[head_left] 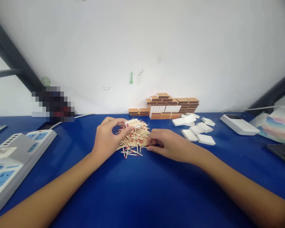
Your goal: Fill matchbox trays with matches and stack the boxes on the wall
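At the left edge of the frame a white and grey power strip with blue sockets (11,158) lies on the blue desk (142,190), well away from the hands. Just left of the middle, the left hand (106,137) pinches a small open white matchbox tray (132,123) between thumb and fingers, holding it over the far side of the heap of thin wooden matches with red tips (133,141). If that grip tilts, any matches in the tray could slide out again. Right of the heap, the right hand (167,144) rests on the desk, its fingertips pressed together on a few matches at the heap's edge. A quick pull could scatter the heap. Further right lie loose flat white box trays (197,131), with stacked orange matchbox sleeves (166,106) behind by the wall.
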{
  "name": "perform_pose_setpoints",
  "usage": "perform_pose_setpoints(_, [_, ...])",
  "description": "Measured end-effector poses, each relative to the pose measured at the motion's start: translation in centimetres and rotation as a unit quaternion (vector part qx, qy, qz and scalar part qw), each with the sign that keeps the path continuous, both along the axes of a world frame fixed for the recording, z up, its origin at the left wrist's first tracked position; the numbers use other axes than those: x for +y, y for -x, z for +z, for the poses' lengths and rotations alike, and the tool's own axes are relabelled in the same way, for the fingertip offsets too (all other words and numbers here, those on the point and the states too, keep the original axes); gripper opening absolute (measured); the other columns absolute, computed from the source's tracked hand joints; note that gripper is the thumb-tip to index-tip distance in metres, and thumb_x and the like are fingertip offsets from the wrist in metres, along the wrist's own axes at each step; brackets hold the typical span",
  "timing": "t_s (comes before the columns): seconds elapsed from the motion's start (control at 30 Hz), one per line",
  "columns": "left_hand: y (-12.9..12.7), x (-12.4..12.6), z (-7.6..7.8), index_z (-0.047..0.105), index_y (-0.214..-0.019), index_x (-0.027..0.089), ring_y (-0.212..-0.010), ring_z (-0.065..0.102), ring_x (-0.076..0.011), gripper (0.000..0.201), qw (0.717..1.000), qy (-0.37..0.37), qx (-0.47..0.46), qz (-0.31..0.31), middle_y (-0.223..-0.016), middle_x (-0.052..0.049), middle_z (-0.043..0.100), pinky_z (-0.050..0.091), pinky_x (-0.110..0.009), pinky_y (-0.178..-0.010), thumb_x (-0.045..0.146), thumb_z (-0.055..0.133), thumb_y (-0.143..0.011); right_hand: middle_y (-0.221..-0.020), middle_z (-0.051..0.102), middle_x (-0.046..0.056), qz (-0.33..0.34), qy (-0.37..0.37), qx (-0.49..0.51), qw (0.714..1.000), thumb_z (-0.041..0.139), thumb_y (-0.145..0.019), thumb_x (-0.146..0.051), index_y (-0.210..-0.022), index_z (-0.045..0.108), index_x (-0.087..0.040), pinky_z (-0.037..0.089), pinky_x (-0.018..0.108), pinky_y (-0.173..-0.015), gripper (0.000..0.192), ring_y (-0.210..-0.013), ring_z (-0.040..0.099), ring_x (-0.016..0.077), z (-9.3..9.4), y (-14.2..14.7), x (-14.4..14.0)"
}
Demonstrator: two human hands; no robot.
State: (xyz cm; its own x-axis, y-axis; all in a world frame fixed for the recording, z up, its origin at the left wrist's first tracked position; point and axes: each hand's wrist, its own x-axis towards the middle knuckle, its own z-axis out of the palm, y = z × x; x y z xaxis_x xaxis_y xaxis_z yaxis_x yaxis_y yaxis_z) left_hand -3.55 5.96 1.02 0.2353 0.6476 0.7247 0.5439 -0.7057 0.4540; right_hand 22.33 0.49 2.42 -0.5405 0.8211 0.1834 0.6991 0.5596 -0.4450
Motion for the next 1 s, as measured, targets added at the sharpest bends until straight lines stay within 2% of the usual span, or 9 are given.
perform_pose_setpoints(0.2, [-0.1,-0.1,0.0,0.078,-0.098,0.024,-0.086,0.070,-0.0197,0.020,1.000,-0.005,0.004,-0.012,-0.089,0.000,0.079,0.056,-0.035,-0.080,0.039,0.085,-0.086,-0.092,0.065,0.002,-0.009,0.031,-0.026,0.999,0.062,-0.102,-0.025,-0.089,0.062,-0.020,0.042,0.029,-0.070,0.013,-0.078,0.056,0.0148,-0.4,0.4,-0.2])
perform_pose_setpoints(0.33, [-0.2,-0.2,-0.1,0.079,-0.100,0.024,-0.086,0.070,-0.0193,0.023,1.000,-0.004,0.010,-0.022,-0.090,-0.001,0.078,0.056,-0.034,-0.078,0.039,0.086,-0.085,-0.097,0.065,0.004,-0.022,0.028,-0.053,0.998,0.061,-0.101,-0.024,-0.093,0.063,-0.021,0.042,0.031,-0.070,0.009,-0.079,0.057,0.0162,0.5,0.1,-0.4])
perform_pose_setpoints(0.53, [-0.3,-0.4,-0.2,0.078,-0.098,0.023,-0.086,0.069,-0.0192,0.023,0.999,-0.012,0.028,-0.029,-0.088,-0.001,0.078,0.056,-0.033,-0.076,0.040,0.085,-0.086,-0.097,0.064,0.004,-0.032,0.058,-0.083,0.994,0.064,-0.099,-0.031,-0.100,0.065,-0.022,0.042,0.032,-0.074,0.010,-0.084,0.056,0.0187,1.5,-1.9,0.3])
perform_pose_setpoints(0.67, [-0.4,-0.5,-0.1,0.078,-0.098,0.023,-0.087,0.069,-0.0195,0.024,0.999,-0.003,0.032,-0.027,-0.087,-0.001,0.078,0.056,-0.033,-0.075,0.040,0.087,-0.084,-0.096,0.065,0.004,-0.032,0.083,-0.084,0.992,0.060,-0.100,-0.031,-0.092,0.064,-0.021,0.041,0.033,-0.076,0.014,-0.085,0.056,0.0192,1.4,-2.1,0.4])
perform_pose_setpoints(0.8, [-0.4,-0.5,-0.1,0.078,-0.100,0.023,-0.086,0.070,-0.0196,0.024,0.999,-0.008,0.037,-0.028,-0.087,-0.001,0.078,0.056,-0.032,-0.074,0.039,0.087,-0.084,-0.095,0.066,0.005,-0.039,0.076,-0.085,0.993,0.059,-0.101,-0.034,-0.091,0.064,-0.022,0.041,0.034,-0.075,0.016,-0.085,0.057,0.0203,1.4,-1.6,-0.1])
perform_pose_setpoints(0.9, [-0.4,-0.5,-0.1,0.078,-0.099,0.023,-0.085,0.070,-0.0191,0.023,0.998,-0.016,0.042,-0.034,-0.087,-0.001,0.077,0.056,-0.032,-0.073,0.038,0.087,-0.084,-0.098,0.067,0.006,-0.043,0.082,-0.105,0.990,0.059,-0.099,-0.029,-0.091,0.063,-0.021,0.042,0.034,-0.076,0.012,-0.086,0.058,0.0214,1.5,-1.3,-0.3])
perform_pose_setpoints(1.0, [-0.5,-0.5,-0.3,0.077,-0.099,0.022,-0.085,0.069,-0.0190,0.025,0.998,-0.023,0.045,-0.047,-0.085,-0.001,0.077,0.056,-0.032,-0.074,0.040,0.087,-0.084,-0.099,0.067,0.008,-0.050,0.091,-0.118,0.988,0.052,-0.102,-0.026,-0.089,0.061,-0.021,0.043,0.035,-0.077,0.016,-0.086,0.059,0.0219,1.5,-1.4,-0.4])
